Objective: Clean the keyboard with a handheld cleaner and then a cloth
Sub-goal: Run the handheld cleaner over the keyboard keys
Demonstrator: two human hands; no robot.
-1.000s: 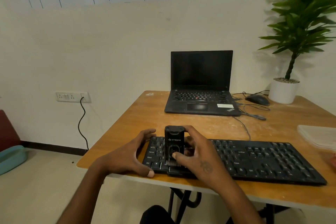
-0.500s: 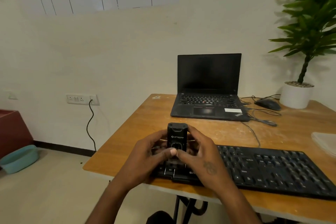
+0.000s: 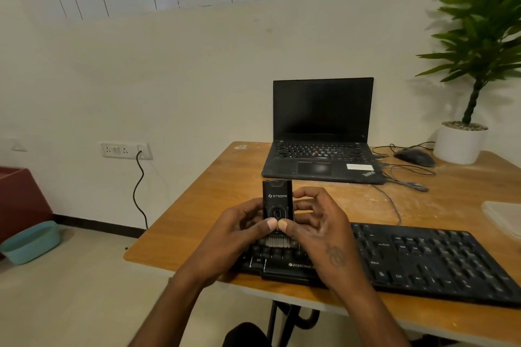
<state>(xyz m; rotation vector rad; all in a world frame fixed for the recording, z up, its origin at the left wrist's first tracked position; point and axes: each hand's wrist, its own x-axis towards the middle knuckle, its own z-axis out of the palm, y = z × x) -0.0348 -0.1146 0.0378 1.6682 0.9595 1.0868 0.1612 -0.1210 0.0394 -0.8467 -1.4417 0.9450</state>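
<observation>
A: Head view. Where's the handheld cleaner (image 3: 277,201)?

B: Upright, black, held over the left end of the keyboard (image 3: 408,259). White bristles at its lower end point down at the keys; can't tell whether they touch.

A: Hands?

B: Left hand (image 3: 239,231) grips the cleaner from the left, right hand (image 3: 321,234) from the right. Fingers of both curled round the body, the two thumb tips side by side on its front, low down.

A: Keyboard placement?

B: Flat along the near edge of the wooden bench (image 3: 197,205), running off to the right.

A: Anything else up there?

B: Open laptop (image 3: 322,132) at the far side, screen dark. Mouse (image 3: 411,156) right of it, cable trailing. White-potted plant (image 3: 462,132) at the far right corner. A pale folded thing (image 3: 504,214) at the right edge, possibly a cloth, cut off by the frame.
</observation>
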